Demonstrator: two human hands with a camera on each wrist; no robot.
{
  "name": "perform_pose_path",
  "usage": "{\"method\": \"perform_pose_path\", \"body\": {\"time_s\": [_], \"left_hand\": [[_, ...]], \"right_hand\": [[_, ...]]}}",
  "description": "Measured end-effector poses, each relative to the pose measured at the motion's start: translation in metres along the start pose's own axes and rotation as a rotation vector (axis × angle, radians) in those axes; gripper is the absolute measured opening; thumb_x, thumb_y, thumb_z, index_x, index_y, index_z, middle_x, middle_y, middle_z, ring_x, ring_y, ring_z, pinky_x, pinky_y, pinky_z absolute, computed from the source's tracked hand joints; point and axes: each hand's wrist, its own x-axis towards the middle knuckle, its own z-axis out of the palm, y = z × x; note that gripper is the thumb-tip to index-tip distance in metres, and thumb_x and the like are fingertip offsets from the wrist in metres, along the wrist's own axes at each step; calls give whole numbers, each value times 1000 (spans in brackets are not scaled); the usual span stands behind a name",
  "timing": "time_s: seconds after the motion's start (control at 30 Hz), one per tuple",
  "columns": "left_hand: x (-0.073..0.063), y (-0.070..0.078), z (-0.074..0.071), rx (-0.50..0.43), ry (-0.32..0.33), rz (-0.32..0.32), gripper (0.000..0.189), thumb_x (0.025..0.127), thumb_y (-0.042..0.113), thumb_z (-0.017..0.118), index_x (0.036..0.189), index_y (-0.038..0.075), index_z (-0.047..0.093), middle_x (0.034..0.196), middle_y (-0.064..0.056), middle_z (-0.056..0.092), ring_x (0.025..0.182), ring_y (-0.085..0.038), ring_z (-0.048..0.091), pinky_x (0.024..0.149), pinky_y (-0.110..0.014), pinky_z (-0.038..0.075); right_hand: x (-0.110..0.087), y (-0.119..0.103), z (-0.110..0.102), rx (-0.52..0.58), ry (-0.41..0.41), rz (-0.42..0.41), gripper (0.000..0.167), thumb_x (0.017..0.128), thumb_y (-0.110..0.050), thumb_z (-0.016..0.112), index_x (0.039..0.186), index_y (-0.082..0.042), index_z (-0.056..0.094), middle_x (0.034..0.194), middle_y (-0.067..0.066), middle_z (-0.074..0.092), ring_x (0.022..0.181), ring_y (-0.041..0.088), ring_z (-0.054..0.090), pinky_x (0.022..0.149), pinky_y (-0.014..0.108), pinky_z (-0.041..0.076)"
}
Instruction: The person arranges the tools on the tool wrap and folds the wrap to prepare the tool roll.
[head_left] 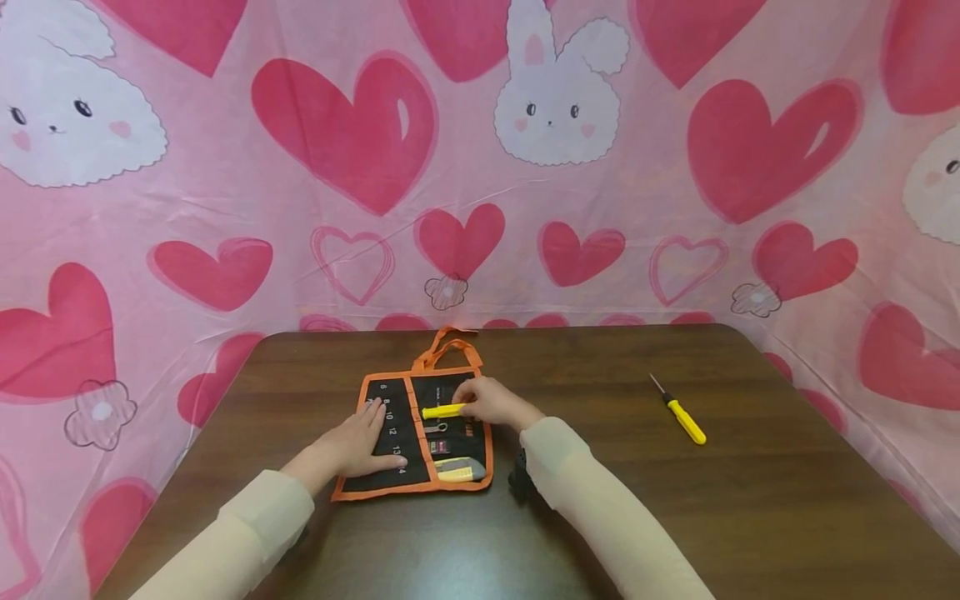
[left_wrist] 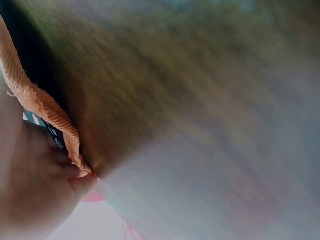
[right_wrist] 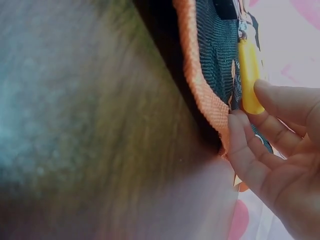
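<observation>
A black tool pouch (head_left: 450, 383) with orange trim lies unrolled on the table, its left panel printed with numbers. My left hand (head_left: 352, 442) rests on that panel with fingers spread; in the left wrist view, the hand (left_wrist: 40, 185) is beside the orange edge. With thumb and fingers, my right hand (head_left: 495, 402) pinches a yellow-handled tool (head_left: 442, 411) over the right panel. The right wrist view shows its yellow handle (right_wrist: 248, 75); its far end is partly hidden at the pocket. Below it, a small wrench (head_left: 437, 429) and a yellow-and-grey utility knife (head_left: 459, 472) sit in pockets.
A yellow-handled screwdriver (head_left: 684, 418) lies on the wooden table (head_left: 600, 517) at the right. Orange straps (head_left: 442, 350) extend from the pouch's far edge. Behind the table hangs a pink cloth (head_left: 465, 183) with hearts and rabbits.
</observation>
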Motion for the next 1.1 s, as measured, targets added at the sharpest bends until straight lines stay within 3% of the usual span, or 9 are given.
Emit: {"method": "perform_pose_path", "body": {"time_s": [0.37,0.63,0.8,1.1], "left_hand": [[-1,0,-2,-2,-7,4,106,76,69,54,141,-8,22,147,-27,17,133,-41,18,103,-52,23],[0,-1,1,-7,-1,-2,107,75,70,54,141,-7,23,147,-26,18,133,-40,18,103,-53,25],[0,0,1,-10,-1,11,106,76,68,54,141,-9,23,146,-27,17,133,-41,18,103,-52,23],[0,-1,1,4,2,15,105,76,68,54,140,-9,24,146,-27,18,133,-41,19,104,-51,24]], "right_hand": [[3,-3,0,-26,-16,-53,13,89,-9,61,98,-9,71,92,-1,65,65,10,55,59,23,48],[3,0,4,-25,6,-22,18,89,-12,62,105,-9,70,99,1,65,74,11,55,66,26,49],[0,4,4,37,16,-11,28,87,-15,64,114,-7,65,102,3,63,83,12,57,72,28,50],[-11,0,-13,59,41,-41,39,88,-16,64,125,-5,56,101,5,62,89,17,57,78,33,50]]}}
